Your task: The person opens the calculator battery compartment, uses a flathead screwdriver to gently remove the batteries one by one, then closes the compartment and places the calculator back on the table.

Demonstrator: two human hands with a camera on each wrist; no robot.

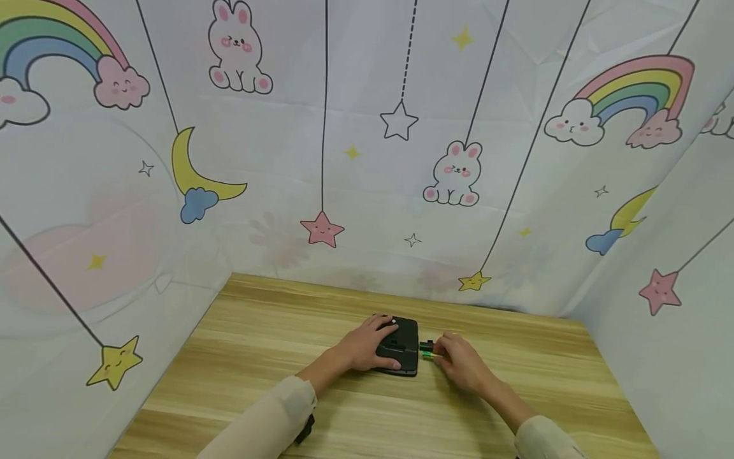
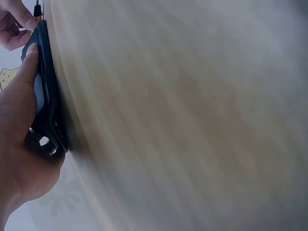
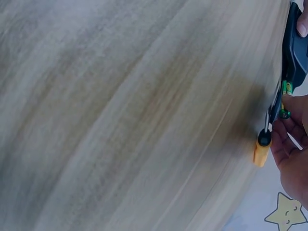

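A flat black device [image 1: 407,344] with rounded corners lies on the table, a recess across its upper face. My left hand [image 1: 365,345] holds it at its left side, thumb along the near edge and fingers spread over the far part. In the left wrist view, some fingers curl round the device's edge. Just right of the device, my right hand [image 1: 461,363] pinches a small green battery [image 3: 287,87]; another green end [image 3: 284,114] shows by the fingers. A small black piece [image 1: 426,345] lies beside the fingertips. Beneath the right hand is a yellow-handled screwdriver [image 3: 261,153] with a metal shaft.
The wood-grain table [image 1: 258,344] meets white cloth walls [image 1: 367,178] at the back and both sides, printed with stars, rabbits and rainbows. A black strap [image 1: 306,428] shows at the left sleeve.
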